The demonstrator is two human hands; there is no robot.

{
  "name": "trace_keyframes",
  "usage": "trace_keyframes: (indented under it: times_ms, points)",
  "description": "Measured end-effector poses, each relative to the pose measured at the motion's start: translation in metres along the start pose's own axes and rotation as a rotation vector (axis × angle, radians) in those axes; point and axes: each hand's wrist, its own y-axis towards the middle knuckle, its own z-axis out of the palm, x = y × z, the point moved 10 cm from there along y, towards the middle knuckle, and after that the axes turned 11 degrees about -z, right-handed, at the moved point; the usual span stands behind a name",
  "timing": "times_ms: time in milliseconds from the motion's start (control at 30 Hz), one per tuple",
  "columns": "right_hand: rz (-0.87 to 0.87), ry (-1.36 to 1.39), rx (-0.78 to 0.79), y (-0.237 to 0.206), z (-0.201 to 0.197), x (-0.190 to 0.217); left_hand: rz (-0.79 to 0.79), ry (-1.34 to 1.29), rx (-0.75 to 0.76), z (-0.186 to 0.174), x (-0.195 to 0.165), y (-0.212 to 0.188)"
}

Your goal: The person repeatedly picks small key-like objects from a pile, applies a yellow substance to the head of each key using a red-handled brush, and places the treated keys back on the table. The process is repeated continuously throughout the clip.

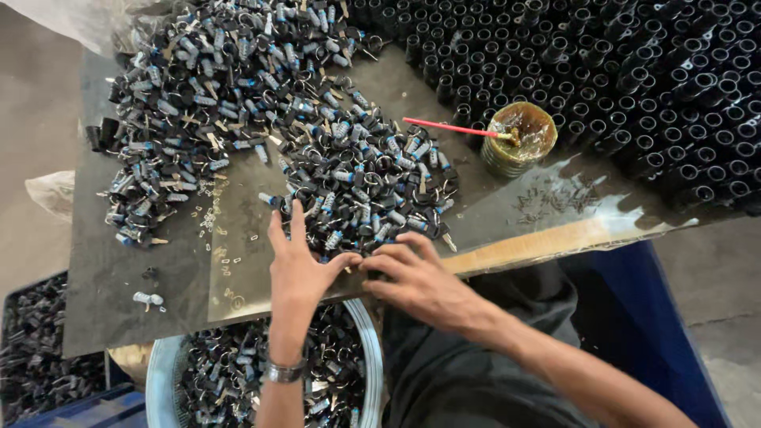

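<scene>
at board edge | left hand [297,265] fingers spread flat | right hand [416,281] fingers pinching small metal lock cylinders [349,186]

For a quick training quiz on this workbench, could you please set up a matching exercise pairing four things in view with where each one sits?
Things:
1. red-handled brush
2. metal basin
3. black tubes
4. wristwatch

Places:
A. massed at the top right of the board
B. on the left hand's wrist
C. resting in the grease tin
D. below the board's near edge, full of small parts

Pairs: 1-C, 2-D, 3-A, 4-B
</scene>
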Motion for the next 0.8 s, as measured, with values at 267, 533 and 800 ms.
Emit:
trace_keyframes:
  times_ms: [267, 533, 800]
  points:
    - [0.004, 0.022, 0.037, -0.036, -0.033, -0.029, 0.024, -0.106, -0.015, 0.014, -0.029, -0.017]
    - [0.088, 0.108, 0.039, -0.065, -0.051, -0.058, 0.057, -0.200, -0.015, 0.031, -0.047, -0.026]
    - [0.168, 0.074, -0.025, -0.071, -0.067, -0.068, -0.120, 0.110, 0.117, 0.006, -0.054, -0.021]
